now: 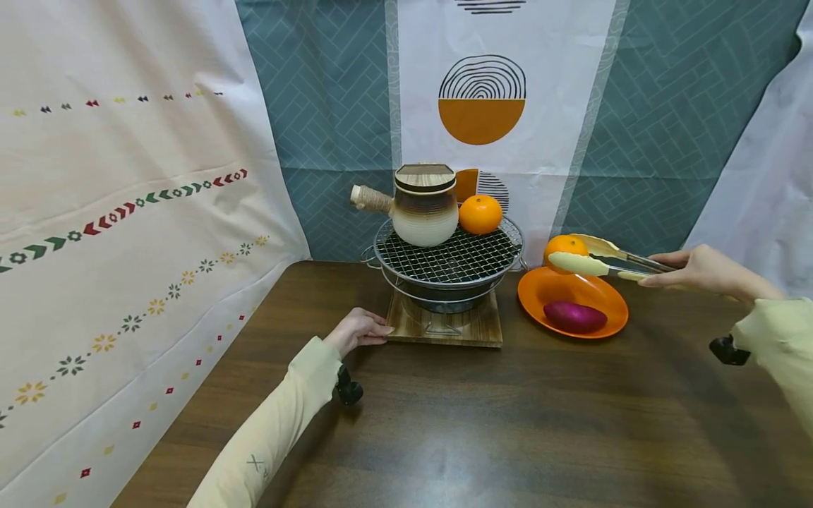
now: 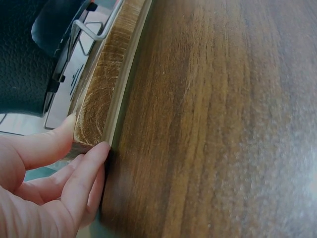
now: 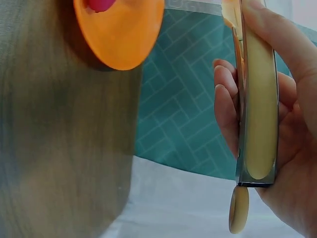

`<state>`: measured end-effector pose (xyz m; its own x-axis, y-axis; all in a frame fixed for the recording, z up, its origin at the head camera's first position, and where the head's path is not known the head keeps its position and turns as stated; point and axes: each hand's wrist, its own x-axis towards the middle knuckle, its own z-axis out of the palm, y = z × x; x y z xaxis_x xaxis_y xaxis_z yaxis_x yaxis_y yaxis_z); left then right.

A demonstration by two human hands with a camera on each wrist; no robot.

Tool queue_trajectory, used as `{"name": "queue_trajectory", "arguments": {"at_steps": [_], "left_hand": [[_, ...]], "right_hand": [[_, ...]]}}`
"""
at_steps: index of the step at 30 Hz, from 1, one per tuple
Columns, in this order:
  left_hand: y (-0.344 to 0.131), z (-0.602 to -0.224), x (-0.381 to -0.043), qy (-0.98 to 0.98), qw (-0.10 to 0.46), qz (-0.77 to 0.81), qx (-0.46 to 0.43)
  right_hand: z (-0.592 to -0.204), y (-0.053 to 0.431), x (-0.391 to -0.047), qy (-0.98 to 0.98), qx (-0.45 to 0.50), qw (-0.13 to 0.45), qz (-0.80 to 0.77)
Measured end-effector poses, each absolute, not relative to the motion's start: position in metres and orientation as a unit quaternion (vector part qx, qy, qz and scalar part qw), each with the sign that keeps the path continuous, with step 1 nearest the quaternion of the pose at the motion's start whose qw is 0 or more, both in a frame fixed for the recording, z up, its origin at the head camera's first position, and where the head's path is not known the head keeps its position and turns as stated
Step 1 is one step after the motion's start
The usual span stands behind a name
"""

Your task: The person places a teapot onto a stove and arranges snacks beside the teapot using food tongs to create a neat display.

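Note:
My right hand (image 1: 708,271) grips a pair of metal tongs (image 3: 261,99) with cream tips and handle pads. Between the tong tips is an orange (image 1: 564,247), above the back of an orange plate (image 1: 532,302); whether it touches the plate I cannot tell. A purple sweet potato (image 1: 574,317) lies on that plate. My left hand (image 1: 358,330) pinches the front left corner of a wooden board (image 1: 473,333), thumb at its upper edge and fingers against its side in the left wrist view. On the board stands a round grill (image 1: 466,257) with a wire mesh top.
A cream and brown side-handled teapot (image 1: 424,219) and another orange (image 1: 480,214) sit on the mesh. Behind the dark wooden table (image 1: 444,423) hangs a patterned cloth (image 1: 336,127), and a white embroidered cloth (image 1: 127,155) borders the left side.

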<state>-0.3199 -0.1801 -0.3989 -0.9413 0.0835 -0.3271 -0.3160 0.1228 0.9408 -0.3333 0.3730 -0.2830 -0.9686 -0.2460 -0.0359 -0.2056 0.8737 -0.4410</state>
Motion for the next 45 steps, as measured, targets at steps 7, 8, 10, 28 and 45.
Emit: {"name": "queue_trajectory", "arguments": {"at_steps": [7, 8, 10, 28, 45], "left_hand": [[-0.180, -0.399, -0.323, 0.733, 0.152, 0.658, -0.087], [-0.180, -0.399, -0.323, 0.732, 0.152, 0.658, -0.089], [-0.179, -0.399, -0.324, 0.730, 0.153, 0.659, -0.090], [-0.180, -0.400, -0.323, 0.737, 0.155, 0.653, -0.082], [-0.179, -0.398, -0.320, 0.730, 0.154, 0.660, -0.084]], "right_hand": [[-0.268, 0.375, -0.331, 0.968, -0.113, 0.044, -0.218], [-0.266, 0.375, -0.330, 0.969, -0.110, 0.043, -0.219], [-0.263, 0.375, -0.329, 0.970, -0.105, 0.040, -0.217], [-0.236, 0.370, -0.326, 0.971, -0.106, 0.020, -0.215], [-0.220, 0.359, -0.323, 0.971, -0.098, 0.016, -0.216]]}}
